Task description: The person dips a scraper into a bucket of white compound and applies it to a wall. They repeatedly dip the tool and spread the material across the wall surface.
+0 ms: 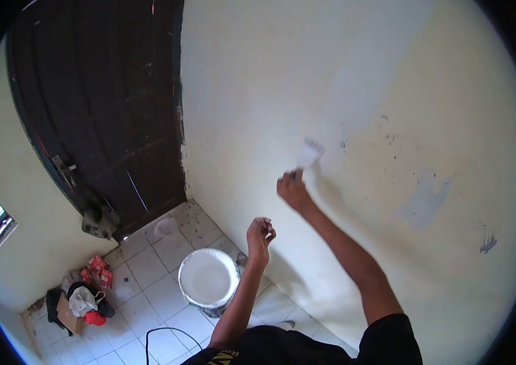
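Observation:
My right hand (295,190) is raised against the pale cream wall (258,109), its fingers closed round a paintbrush (311,153). The brush looks whitish and motion-blurred, with its wide end pointing up near the wall; whether it touches cannot be told. Lower and to the left, my left hand (260,238) hangs in the air with loosely curled fingers and nothing showing in them. Below that hand, a round white bucket (209,251) stands on the floor, its inside pale. Grey-white patches (425,198) and dark specks mark the wall right of the brush.
A dark wooden door (97,91) with a metal handle is at the left. Bags, red packets (101,271) and a cardboard piece (69,314) lie in the left corner. Near my body a black cable (167,329) curves over the white tiles (148,267). Clear plastic (165,227) lies near the door.

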The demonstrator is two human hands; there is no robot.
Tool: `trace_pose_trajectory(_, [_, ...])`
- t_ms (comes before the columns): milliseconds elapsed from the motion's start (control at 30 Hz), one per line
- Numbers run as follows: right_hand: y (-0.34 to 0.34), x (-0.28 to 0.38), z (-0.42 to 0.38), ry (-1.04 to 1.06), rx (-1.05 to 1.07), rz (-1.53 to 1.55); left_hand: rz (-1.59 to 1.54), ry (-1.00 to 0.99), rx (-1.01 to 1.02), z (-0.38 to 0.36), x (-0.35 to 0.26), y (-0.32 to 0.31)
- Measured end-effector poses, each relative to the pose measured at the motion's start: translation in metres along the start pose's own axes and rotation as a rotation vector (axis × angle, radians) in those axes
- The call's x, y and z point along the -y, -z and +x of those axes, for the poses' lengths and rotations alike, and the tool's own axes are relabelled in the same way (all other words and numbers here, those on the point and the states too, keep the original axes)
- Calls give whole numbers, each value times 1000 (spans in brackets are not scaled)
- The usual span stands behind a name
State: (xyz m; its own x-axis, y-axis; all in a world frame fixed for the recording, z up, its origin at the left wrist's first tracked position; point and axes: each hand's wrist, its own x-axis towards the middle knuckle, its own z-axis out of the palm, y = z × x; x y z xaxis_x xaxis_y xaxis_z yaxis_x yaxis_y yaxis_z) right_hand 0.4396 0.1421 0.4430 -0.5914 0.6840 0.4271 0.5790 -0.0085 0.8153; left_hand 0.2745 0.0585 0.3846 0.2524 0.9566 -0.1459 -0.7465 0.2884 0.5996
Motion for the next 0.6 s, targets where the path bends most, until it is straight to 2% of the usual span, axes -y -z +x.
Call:
trace_pose_trajectory(100, [-12,43,-13,20,146,270,46,21,14,-5,-4,3])
trace_pose_trajectory(200, [7,51,-11,-339,148,759,202,58,69,-8,1,16])
trace_pose_trajectory(233, [19,47,-14,-335,135,754,200,46,74,-9,8,21])
trace_pose_trajectory(300, [40,48,-23,-944,-63,1388,382,174,97,-11,23,27])
trace_pose_trajectory(367, [65,61,-33,-1219,-278,1501,380,273,159,-15,26,18])
trace_pose_trajectory(400, [78,72,-37,-1406,-384,1659,357,261,155,-16,29,11])
trace_pose_trajectory(433, [93,78,-42,-1558,-400,1706,336,255,151,-17,33,5])
trace_pose_trajectory(500, [112,95,-53,-1729,-586,1679,343,200,149,-21,39,-8])
trace_pose_trajectory(533, [134,91,-57,-1767,-575,1715,345,140,147,-24,42,-10])
trace_pose_trajectory(600, [140,98,-70,-1865,-598,1759,365,158,126,-32,46,-10])
